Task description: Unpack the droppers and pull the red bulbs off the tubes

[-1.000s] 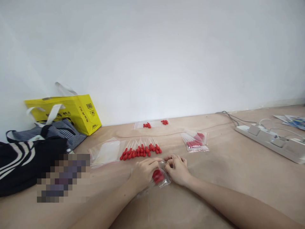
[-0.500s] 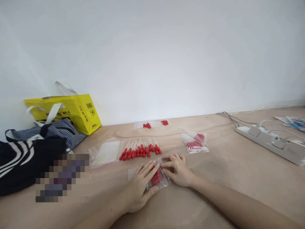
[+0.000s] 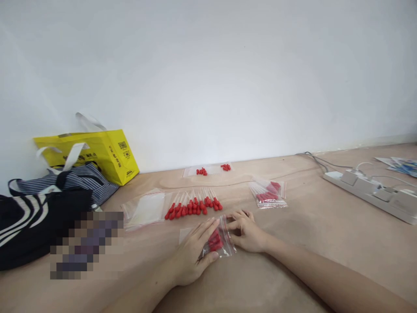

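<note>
The small clear bag (image 3: 219, 241) lies on the tabletop (image 3: 309, 226) between both hands: left hand (image 3: 192, 256) flat and open on it, right hand (image 3: 246, 232) pinching its edge.

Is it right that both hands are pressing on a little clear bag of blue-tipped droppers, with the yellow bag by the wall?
Not quite. The head view shows the left hand and right hand on the little clear bag, but its droppers are red-tipped, not blue. The yellow bag does sit by the wall.
</note>
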`<action>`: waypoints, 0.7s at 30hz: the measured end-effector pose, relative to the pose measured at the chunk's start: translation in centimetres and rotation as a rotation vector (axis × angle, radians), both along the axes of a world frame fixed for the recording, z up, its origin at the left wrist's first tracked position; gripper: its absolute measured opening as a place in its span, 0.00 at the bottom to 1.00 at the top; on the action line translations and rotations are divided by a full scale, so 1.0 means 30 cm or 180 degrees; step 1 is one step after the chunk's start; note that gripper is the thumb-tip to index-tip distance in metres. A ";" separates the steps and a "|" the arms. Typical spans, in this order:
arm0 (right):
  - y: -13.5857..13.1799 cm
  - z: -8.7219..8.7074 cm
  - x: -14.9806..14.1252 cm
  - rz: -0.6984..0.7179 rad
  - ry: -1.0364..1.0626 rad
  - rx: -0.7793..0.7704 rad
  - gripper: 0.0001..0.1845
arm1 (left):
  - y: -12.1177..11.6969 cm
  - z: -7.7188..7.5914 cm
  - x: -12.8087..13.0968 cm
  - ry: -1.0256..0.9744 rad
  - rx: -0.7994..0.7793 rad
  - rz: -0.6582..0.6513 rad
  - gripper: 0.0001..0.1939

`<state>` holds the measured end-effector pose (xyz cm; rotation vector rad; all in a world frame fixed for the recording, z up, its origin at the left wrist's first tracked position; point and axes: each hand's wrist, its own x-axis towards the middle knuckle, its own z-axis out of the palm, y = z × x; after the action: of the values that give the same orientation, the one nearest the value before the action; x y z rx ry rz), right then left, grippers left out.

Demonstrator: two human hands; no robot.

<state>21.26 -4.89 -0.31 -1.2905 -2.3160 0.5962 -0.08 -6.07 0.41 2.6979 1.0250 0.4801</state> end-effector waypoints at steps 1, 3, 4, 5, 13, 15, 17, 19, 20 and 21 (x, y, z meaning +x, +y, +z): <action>0.001 0.000 0.001 -0.0008 0.0009 0.0019 0.17 | 0.002 0.000 0.001 -0.0001 -0.0004 -0.0020 0.33; 0.004 0.002 0.007 0.0037 0.0002 0.0049 0.21 | 0.006 0.002 0.004 -0.0005 -0.0019 -0.0044 0.33; 0.007 0.005 0.012 0.0081 -0.0009 0.0040 0.24 | 0.007 0.003 0.006 -0.0014 -0.0026 -0.0038 0.33; 0.011 0.007 0.018 0.0135 -0.0014 0.0017 0.27 | 0.008 0.003 0.007 -0.0023 -0.0035 -0.0024 0.33; 0.020 0.013 0.008 0.0141 0.0172 0.0209 0.29 | 0.022 -0.008 0.013 -0.0143 -0.0052 0.0062 0.35; 0.018 0.013 -0.005 0.0165 0.0133 0.0173 0.28 | 0.027 -0.009 0.014 -0.0149 -0.0093 0.0004 0.35; 0.016 0.012 -0.014 0.0168 0.0124 0.0185 0.26 | 0.030 -0.008 0.015 -0.0162 -0.0143 0.0016 0.35; 0.017 0.009 -0.017 0.0121 0.0164 0.0219 0.26 | 0.030 -0.007 0.015 -0.0167 -0.0210 0.0062 0.35; 0.019 0.007 -0.018 0.0093 0.0195 0.0223 0.27 | 0.029 -0.006 0.016 -0.0164 -0.0244 0.0081 0.35; 0.020 0.004 -0.017 0.0074 0.0220 0.0222 0.28 | 0.028 -0.004 0.016 -0.0151 -0.0276 0.0085 0.35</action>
<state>20.75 -4.28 -0.21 -1.1942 -2.2776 0.5536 0.39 -5.23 0.29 2.5876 1.0456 0.4906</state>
